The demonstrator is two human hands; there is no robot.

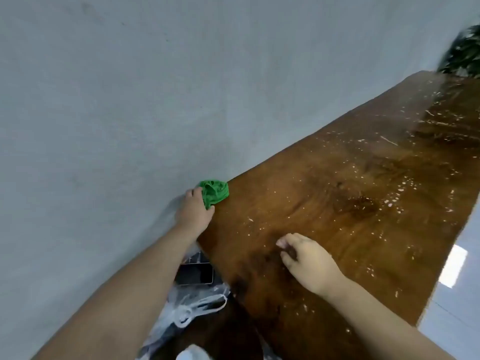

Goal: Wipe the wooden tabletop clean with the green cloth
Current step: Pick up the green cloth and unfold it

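A bunched green cloth (pixel 214 191) lies on the brown wooden tabletop (pixel 337 193) where it meets the grey wall. My left hand (pixel 193 211) grips the cloth's near side, thumb on the wood. My right hand (pixel 309 261) hovers low over the middle of the table with its fingers loosely curled and nothing in it. Pale specks and streaks dot the wood, thicker toward the far right.
A dark phone (pixel 194 274) and a crumpled clear plastic bag (pixel 192 305) sit by the wall near me. A leafy plant (pixel 465 55) stands at the table's far end. The table's right edge (pixel 441 268) drops to a grey floor.
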